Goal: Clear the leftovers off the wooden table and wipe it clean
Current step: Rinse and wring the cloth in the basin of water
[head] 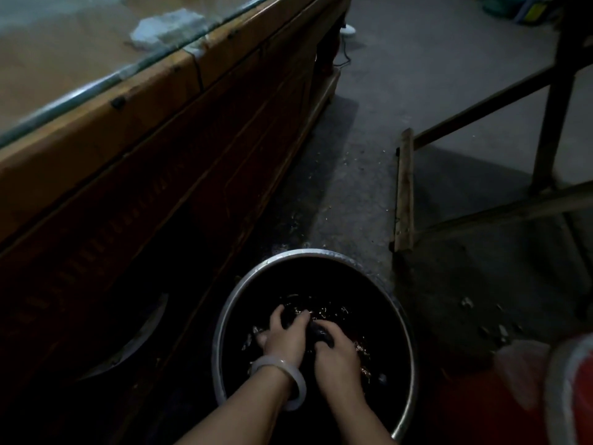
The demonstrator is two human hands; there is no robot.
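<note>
A round metal basin [224, 319] stands on the floor beside the wooden table [134, 101]. Dark water fills it. Both my hands are down in the water, pressed together on a dark wet cloth [319, 334]. My left hand [285, 335], with a pale bangle on its wrist, grips the cloth from the left. My right hand [337, 354] closes on it from the right. Most of the cloth is hidden under my fingers and the water. On the table's glass top lies a crumpled white tissue pile [167, 27].
A wooden frame with dark legs [404, 191] stands on the concrete floor to the right. Small scraps [468, 303] litter the floor near the basin. A red bucket with a plastic bag [571, 393] sits at the lower right. A second metal rim [141, 335] shows under the table.
</note>
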